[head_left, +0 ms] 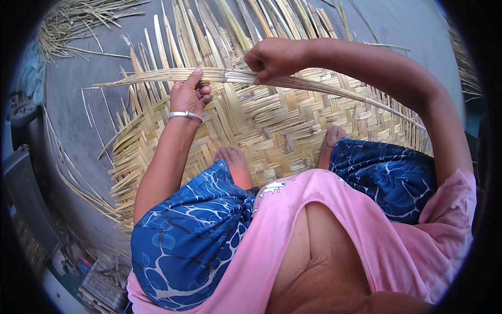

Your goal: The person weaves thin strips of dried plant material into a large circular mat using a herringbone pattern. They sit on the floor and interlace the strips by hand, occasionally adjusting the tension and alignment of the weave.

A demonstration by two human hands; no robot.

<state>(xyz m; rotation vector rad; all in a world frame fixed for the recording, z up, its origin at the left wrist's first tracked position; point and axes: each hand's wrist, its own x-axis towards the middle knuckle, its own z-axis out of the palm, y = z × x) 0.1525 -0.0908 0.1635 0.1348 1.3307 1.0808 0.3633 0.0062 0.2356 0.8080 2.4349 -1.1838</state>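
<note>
Your left hand (189, 94) pinches a long pale reed strip (230, 76), thumb up against its lower edge and fingers (205, 93) curled in behind it; a silver bangle (185, 114) sits at that wrist. Your right hand (273, 58) is clenched on the same strip further along, knuckles up, fingers tucked under. The strip runs crosswise, lifted just above the half-woven reed mat (272, 125), its thin end trailing past your right forearm. The mat lies on the grey concrete floor (78, 99), unwoven strands fanning out at its far edge. Your bare feet (236, 163) rest on the mat near you, and loose reeds (78, 26) lie at the upper left.
</note>
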